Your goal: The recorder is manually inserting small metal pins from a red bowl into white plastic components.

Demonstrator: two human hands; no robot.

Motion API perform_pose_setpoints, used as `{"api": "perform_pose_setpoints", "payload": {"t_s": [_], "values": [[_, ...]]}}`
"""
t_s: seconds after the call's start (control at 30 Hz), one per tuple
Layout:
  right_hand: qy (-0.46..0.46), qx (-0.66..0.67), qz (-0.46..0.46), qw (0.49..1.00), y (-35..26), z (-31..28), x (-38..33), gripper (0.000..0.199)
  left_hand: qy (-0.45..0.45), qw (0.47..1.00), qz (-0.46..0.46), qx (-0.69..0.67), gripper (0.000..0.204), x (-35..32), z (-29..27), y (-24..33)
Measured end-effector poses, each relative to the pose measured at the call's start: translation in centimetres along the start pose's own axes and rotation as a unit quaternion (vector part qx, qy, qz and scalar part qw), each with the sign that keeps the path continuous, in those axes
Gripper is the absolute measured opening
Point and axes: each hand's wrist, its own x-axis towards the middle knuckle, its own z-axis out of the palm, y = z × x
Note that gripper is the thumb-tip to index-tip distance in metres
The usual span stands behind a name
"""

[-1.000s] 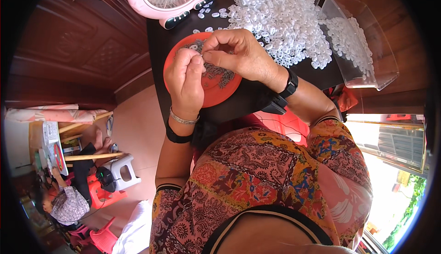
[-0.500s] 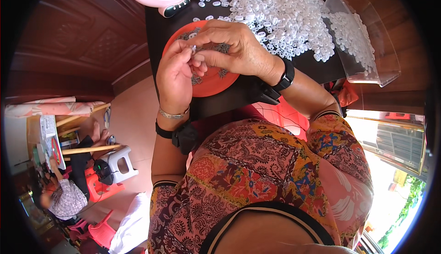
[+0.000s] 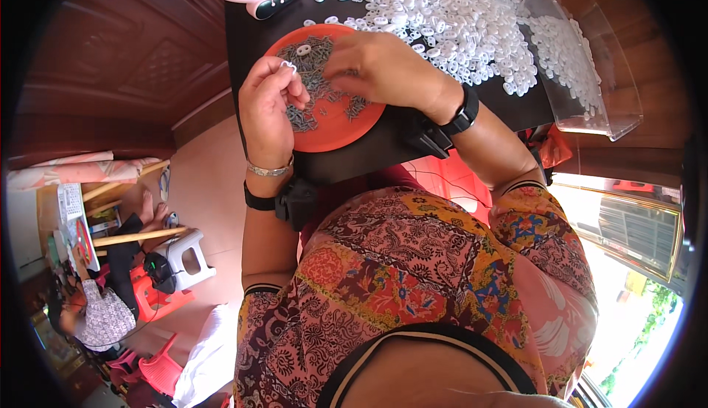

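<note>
Between the thumb and index finger of my left hand (image 3: pixel 273 102) is a small white plastic piece (image 3: pixel 288 67), held over the left side of an orange-red plate (image 3: pixel 335 134). Many small grey screws (image 3: pixel 316 56) lie scattered on the plate. One white oval piece with two holes (image 3: pixel 303 50) rests among them. My right hand (image 3: pixel 387 69) is above the plate's right half, apart from the left one. Its fingers point down toward the screws and are smeared by motion, so their grip is unclear.
A large heap of white two-holed pieces (image 3: pixel 457 28) covers the table's far right. Beside it a clear plastic bin (image 3: pixel 590 124) holds more. A pink fan (image 3: pixel 269 2) stands at the far left. Another person (image 3: pixel 110 316) sits off to the left, near a grey stool (image 3: pixel 195 260).
My hands, together over the plate before, have parted. The right hand has moved right; the left keeps the white piece pinched. A white oval piece now shows plainly on the screws.
</note>
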Motion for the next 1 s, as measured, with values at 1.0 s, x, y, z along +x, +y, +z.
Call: {"api": "perform_pose_setpoints", "payload": {"t_s": [1.0], "values": [[-0.109, -0.262, -0.02, 0.959, 0.0, 3.6, -0.7, 0.012, 0.05, 0.998, -0.03, 0.004, 0.01, 0.8, 0.0, -1.8]]}}
